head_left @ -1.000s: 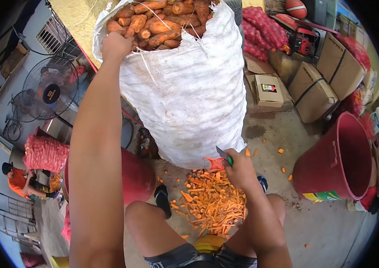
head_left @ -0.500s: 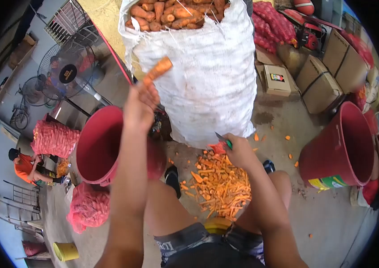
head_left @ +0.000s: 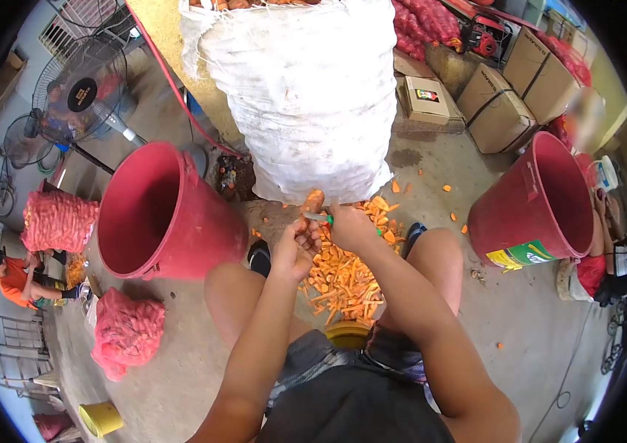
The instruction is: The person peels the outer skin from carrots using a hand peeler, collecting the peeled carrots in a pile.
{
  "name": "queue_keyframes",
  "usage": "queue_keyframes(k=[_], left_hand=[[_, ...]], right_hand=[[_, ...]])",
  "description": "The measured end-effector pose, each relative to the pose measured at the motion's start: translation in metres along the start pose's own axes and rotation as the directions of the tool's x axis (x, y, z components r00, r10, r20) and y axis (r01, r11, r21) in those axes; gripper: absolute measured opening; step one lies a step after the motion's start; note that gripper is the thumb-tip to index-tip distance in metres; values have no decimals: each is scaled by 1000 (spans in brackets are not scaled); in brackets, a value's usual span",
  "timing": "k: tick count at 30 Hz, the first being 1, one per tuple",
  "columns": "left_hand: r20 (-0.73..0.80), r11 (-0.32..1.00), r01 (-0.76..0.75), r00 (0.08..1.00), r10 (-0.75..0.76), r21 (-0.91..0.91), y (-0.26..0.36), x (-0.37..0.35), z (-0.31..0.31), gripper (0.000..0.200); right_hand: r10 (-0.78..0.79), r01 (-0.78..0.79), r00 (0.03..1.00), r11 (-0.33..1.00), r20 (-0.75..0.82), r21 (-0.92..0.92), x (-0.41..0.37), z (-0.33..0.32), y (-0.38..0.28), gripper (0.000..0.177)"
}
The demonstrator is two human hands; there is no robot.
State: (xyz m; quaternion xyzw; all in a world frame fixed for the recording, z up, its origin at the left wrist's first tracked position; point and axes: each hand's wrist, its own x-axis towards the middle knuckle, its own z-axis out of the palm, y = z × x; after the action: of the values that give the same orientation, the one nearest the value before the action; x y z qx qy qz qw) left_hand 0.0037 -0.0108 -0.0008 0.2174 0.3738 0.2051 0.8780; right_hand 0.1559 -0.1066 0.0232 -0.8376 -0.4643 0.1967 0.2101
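Note:
In front of the white sack (head_left: 306, 96), my left hand (head_left: 297, 247) has its fingers wrapped round a carrot (head_left: 313, 202), which points up and away from me. Close beside it on the right, my right hand (head_left: 352, 227) grips a knife (head_left: 319, 217) with a green handle, and the blade lies against the carrot. Below both hands, a pile of orange carrot pieces and trimmings (head_left: 347, 277) spreads on the floor between my legs. More carrots (head_left: 236, 4) show at the sack's open top, cut off by the frame edge.
Red bins stand at left (head_left: 214, 232) and right (head_left: 491, 214). A fan (head_left: 81, 94), filled red mesh bags (head_left: 129, 332) and a yellow bucket (head_left: 101, 419) are at left. Cardboard boxes (head_left: 494, 111) stand at upper right. Another person in orange (head_left: 16, 279) sits far left.
My left hand has come down and in from beside the sack with the carrot, meeting the knife in my right hand. The view has tilted down and shifted right.

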Motion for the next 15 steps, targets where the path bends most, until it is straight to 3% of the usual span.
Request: queue_keyframes(k=[9,15], left_hand=[[-79,970,-74,992,94,231,-12,-5,-7,12],[-147,948,-75,981,125,309,-14,-6,-4,13]], right_hand=[[15,-10,998,997,63,-75,-10,14,-4,21],[-30,17,997,986,-73,-168,-2,35,6,21]])
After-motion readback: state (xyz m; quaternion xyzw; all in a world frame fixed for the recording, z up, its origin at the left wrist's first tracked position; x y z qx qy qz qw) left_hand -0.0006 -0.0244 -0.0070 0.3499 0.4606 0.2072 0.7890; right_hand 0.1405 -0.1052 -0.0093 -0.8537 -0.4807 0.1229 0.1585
